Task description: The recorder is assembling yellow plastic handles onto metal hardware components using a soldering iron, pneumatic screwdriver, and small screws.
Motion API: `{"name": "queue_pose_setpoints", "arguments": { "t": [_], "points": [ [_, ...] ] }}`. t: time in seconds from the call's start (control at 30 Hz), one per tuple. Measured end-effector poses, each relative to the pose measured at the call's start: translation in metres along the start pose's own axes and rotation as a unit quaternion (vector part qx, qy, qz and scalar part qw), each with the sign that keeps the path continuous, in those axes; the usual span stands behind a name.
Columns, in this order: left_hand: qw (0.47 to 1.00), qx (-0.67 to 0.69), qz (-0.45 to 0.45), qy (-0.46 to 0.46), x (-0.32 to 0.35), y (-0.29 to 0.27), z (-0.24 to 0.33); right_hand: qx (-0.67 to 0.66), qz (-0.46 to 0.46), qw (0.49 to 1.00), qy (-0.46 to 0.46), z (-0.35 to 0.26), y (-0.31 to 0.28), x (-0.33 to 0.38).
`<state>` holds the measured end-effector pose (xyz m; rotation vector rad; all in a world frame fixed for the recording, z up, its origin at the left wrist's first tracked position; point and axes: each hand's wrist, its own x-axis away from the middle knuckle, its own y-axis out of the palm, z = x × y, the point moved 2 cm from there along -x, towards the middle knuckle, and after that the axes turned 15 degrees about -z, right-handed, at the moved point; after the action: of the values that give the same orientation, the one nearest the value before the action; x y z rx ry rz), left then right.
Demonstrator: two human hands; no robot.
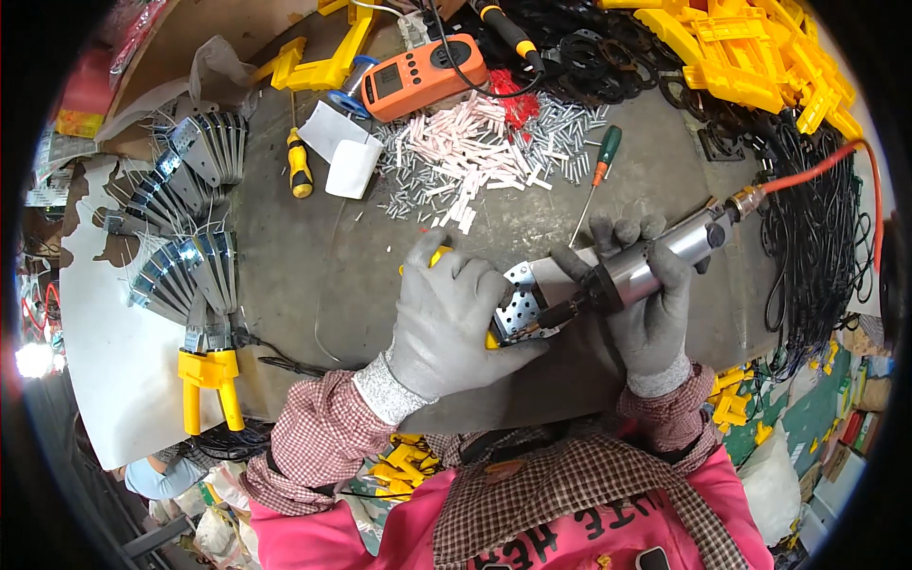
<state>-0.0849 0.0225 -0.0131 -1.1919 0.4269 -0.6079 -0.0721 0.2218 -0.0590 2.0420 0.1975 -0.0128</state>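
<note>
My left hand [442, 313], in a grey glove, is closed round a yellow plastic handle [438, 256], most of it hidden under the palm and fingers. A shiny perforated metal plate [518, 302] sticks out of its right side. My right hand [654, 318], also gloved, grips a silver air screwdriver [638, 274], which slants down to the left. Its dark front end lies at the plate's lower right edge; whether it touches a screw there is hidden. From the tool's back end, a brass fitting [747, 201] leads to an orange air hose [817, 171].
Beyond my hands lie a heap of screws and pale pink sleeves [465, 152], an orange meter [423, 76] and a green-handled screwdriver [606, 152]. Finished-looking metal plates [195, 256] fan out at left, beside a yellow handle pair [209, 375]. Black cables [817, 247] and yellow parts [750, 62] crowd the right.
</note>
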Motion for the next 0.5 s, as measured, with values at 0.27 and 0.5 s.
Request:
{"name": "queue_pose_setpoints", "arguments": {
  "t": [0.27,0.5],
  "points": [
    [1.000,-0.012,-0.023,0.010,-0.001,-0.002,0.004,0.134,-0.126,0.980,-0.080,-0.005,0.010,0.004],
    [0.994,0.072,-0.006,-0.076,-0.002,0.005,0.000,0.059,0.048,0.996,-0.048,-0.013,0.012,-0.016]
  ]
}}
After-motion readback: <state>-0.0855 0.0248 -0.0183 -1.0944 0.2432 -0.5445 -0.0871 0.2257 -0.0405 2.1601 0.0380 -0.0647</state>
